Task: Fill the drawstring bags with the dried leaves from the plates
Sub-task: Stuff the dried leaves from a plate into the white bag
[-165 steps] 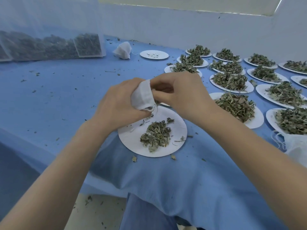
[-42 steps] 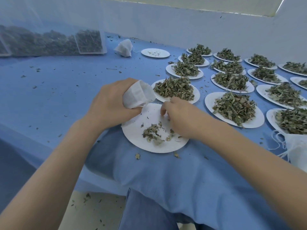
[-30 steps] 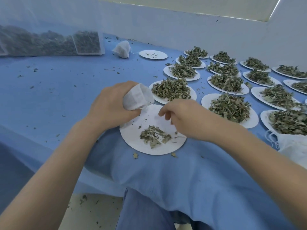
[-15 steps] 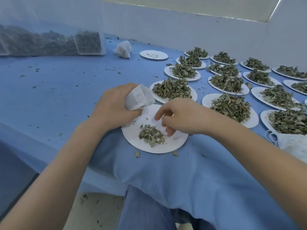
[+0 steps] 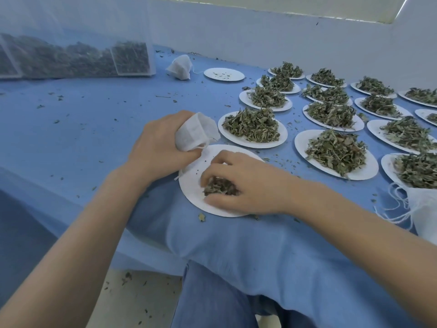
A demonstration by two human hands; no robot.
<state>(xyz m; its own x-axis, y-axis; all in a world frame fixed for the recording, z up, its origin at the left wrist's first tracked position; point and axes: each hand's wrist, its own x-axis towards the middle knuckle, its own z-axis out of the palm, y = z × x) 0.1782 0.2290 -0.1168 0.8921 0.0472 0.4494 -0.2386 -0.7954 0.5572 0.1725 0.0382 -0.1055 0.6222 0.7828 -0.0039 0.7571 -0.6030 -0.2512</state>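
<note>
My left hand (image 5: 157,147) grips a small white drawstring bag (image 5: 195,132) just above the far left edge of a white plate (image 5: 192,185) at the table's near edge. My right hand (image 5: 246,185) lies on that plate with fingers and thumb curled round a small heap of dried leaves (image 5: 220,188). Most of the plate's surface shows bare white. The bag's mouth faces right, toward the plate.
Several white plates piled with dried leaves (image 5: 253,125) fill the table's right side. An almost bare plate (image 5: 223,74) and a filled bag (image 5: 179,67) sit at the back. Clear bags of leaves (image 5: 71,58) stand back left. Spare bags with strings (image 5: 423,209) lie at right.
My right hand has dropped onto the plate and closed round the heap of leaves it had been raking together. The left hand and bag stayed in place.
</note>
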